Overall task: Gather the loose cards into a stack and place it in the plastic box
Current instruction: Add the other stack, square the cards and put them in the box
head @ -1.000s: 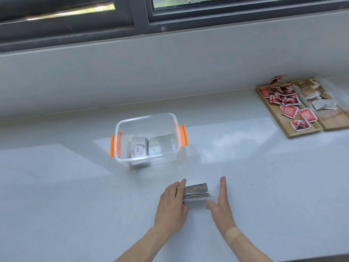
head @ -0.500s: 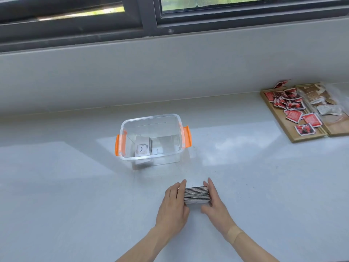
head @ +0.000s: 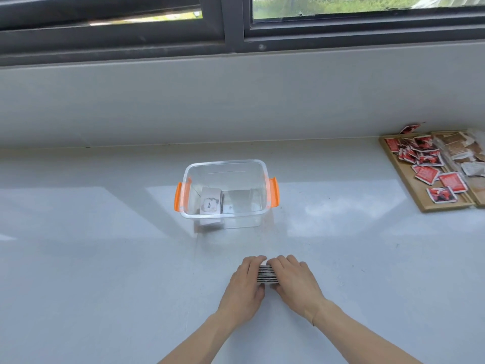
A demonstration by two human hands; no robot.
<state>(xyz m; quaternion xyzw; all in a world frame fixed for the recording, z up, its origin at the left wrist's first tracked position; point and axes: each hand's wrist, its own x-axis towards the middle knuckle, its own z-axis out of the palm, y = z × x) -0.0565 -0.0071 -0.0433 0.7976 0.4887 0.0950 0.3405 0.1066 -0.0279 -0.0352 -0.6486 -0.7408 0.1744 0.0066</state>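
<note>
With the cards (head: 266, 274) squared and clamped between both hands (head: 273, 281) on the counter (head: 105, 258), only lifting them into the plastic box (head: 227, 164) remains.

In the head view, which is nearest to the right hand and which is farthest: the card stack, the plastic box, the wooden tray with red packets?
From the right hand:
1. Card stack: touching it, pressed between both hands.
2. Plastic box: ahead, slightly left, on the counter.
3. Wooden tray with red packets: far right, near the wall.

Card stack (head: 266, 275) on counter (head: 105, 258) before plastic box (head: 226, 164); tray (head: 425, 203) far right.
</note>
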